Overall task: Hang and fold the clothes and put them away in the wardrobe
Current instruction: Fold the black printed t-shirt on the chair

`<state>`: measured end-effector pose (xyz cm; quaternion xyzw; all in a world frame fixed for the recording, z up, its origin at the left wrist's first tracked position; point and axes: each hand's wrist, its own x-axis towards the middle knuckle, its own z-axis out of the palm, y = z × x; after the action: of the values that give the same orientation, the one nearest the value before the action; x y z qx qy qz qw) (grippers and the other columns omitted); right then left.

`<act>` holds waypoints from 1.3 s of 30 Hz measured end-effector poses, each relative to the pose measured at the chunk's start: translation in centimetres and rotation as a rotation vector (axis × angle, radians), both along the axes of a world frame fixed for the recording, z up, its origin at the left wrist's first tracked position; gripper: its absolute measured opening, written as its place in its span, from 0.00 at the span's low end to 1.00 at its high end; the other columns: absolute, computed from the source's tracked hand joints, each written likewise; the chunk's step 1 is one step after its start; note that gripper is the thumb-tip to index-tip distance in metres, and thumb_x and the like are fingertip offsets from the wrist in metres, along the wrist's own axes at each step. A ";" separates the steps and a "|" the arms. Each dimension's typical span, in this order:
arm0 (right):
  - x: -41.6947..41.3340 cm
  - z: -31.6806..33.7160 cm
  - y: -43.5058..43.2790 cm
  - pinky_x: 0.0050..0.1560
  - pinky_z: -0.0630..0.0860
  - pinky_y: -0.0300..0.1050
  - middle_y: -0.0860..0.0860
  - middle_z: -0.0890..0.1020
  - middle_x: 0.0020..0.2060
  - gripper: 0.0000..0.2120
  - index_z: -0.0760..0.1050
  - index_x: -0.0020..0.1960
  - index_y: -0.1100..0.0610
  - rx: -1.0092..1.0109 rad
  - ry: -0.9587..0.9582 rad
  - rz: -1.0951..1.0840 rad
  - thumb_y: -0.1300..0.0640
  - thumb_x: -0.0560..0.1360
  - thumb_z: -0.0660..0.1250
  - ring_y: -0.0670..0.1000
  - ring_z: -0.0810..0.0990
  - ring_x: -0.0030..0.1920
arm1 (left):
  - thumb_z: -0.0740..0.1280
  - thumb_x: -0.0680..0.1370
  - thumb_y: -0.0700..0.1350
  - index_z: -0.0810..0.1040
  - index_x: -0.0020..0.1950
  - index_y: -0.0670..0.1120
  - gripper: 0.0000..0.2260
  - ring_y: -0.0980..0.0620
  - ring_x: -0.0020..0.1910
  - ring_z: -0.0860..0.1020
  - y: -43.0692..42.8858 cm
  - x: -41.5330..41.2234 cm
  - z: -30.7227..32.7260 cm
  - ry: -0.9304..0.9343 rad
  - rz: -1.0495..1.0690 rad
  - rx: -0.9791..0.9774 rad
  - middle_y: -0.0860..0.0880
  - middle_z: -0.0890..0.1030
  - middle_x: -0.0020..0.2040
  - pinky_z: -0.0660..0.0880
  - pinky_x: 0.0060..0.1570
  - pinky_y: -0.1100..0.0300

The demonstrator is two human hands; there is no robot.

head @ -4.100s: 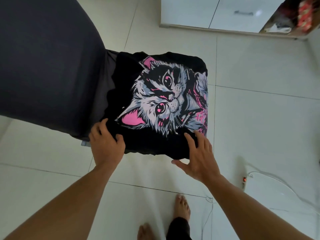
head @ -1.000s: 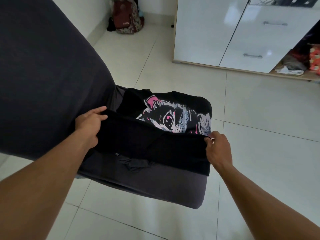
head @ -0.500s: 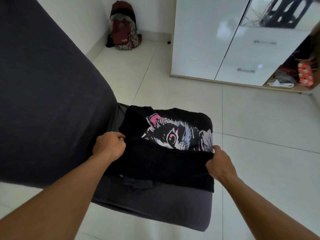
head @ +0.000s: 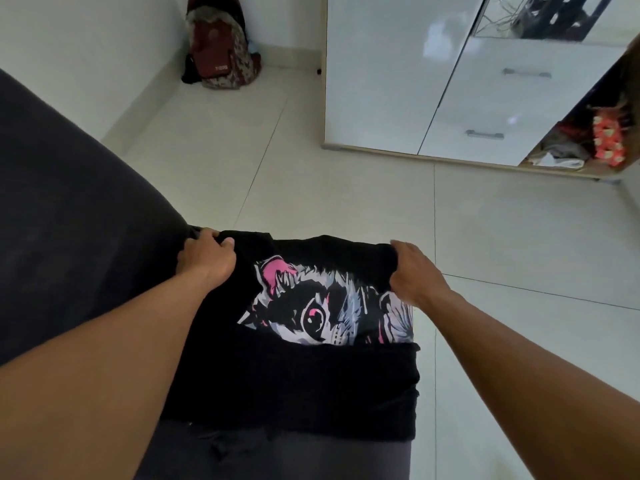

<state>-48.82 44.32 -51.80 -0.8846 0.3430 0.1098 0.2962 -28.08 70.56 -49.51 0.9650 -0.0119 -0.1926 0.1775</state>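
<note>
One T-shirt (head: 294, 382), two grips: left hand (head: 207, 261), right hand (head: 412, 271).

Pale tiled floor (head: 346, 188) meets a glossy white wardrobe (head: 388, 81), a backpack (head: 218, 46) in the corner by the white wall (head: 86, 46).

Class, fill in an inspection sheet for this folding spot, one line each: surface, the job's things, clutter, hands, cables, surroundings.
Surface: grey padded surface, with the shirt lying on it.
Job's things: black cat-print T-shirt, near edge folded up over the lower part of the print; white wardrobe, open compartment at its right.
Clutter: backpack on the floor in the corner; jumbled items in the open compartment.
Hands: left hand grips the shirt's far left corner; right hand grips its far right corner.
Cables: thin pale wires above the drawers.
Surroundings: pale tiled floor; white wall.
</note>
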 end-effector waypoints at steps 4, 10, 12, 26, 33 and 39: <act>1.5 -1.2 -1.9 0.75 0.63 0.54 0.55 0.63 0.78 0.36 0.56 0.81 0.54 0.074 0.050 0.038 0.69 0.75 0.57 0.58 0.63 0.77 | 0.62 0.80 0.60 0.74 0.68 0.43 0.25 0.37 0.61 0.76 -1.1 2.1 -1.0 0.026 0.129 -0.029 0.38 0.74 0.67 0.73 0.60 0.48; 1.9 -1.0 -3.6 0.36 0.77 0.42 0.57 0.81 0.54 0.25 0.75 0.68 0.51 0.112 -0.024 0.029 0.66 0.74 0.58 0.55 0.83 0.44 | 0.72 0.76 0.48 0.77 0.59 0.37 0.18 0.40 0.47 0.81 -2.0 2.7 -0.2 0.112 0.334 -0.078 0.39 0.81 0.55 0.75 0.42 0.55; 1.6 -0.7 -4.2 0.38 0.73 0.44 0.56 0.79 0.52 0.14 0.79 0.60 0.55 0.019 -0.018 0.022 0.62 0.78 0.60 0.55 0.80 0.44 | 0.66 0.77 0.44 0.78 0.55 0.39 0.11 0.46 0.38 0.78 -1.9 2.7 0.4 0.029 0.384 -0.176 0.42 0.82 0.51 0.72 0.35 0.57; -0.2 1.6 -4.3 0.40 0.72 0.44 0.50 0.79 0.44 0.10 0.80 0.42 0.60 -0.021 -0.115 0.054 0.54 0.78 0.67 0.55 0.78 0.45 | 0.68 0.79 0.46 0.81 0.57 0.42 0.11 0.43 0.52 0.81 -1.7 2.2 4.2 0.139 0.421 -0.550 0.43 0.82 0.55 0.79 0.54 0.51; -3.4 4.5 -3.9 0.33 0.64 0.46 0.50 0.75 0.30 0.15 0.68 0.37 0.52 -0.183 -0.173 0.273 0.51 0.81 0.63 0.54 0.74 0.35 | 0.70 0.79 0.47 0.80 0.60 0.45 0.11 0.46 0.48 0.81 -0.8 1.5 7.2 0.186 0.464 -0.668 0.45 0.82 0.51 0.78 0.45 0.54; -5.9 4.4 -3.2 0.35 0.66 0.48 0.47 0.69 0.32 0.14 0.75 0.48 0.54 -0.362 -0.168 0.342 0.44 0.83 0.59 0.54 0.73 0.38 | 0.62 0.80 0.36 0.86 0.48 0.53 0.16 0.46 0.51 0.81 0.3 1.0 8.9 0.146 0.372 -0.651 0.46 0.83 0.55 0.80 0.49 0.54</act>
<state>-54.69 41.14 -47.39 -0.9744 0.1767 0.0214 0.1376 -27.08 70.90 -40.66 0.8276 0.1155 -0.2116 0.5069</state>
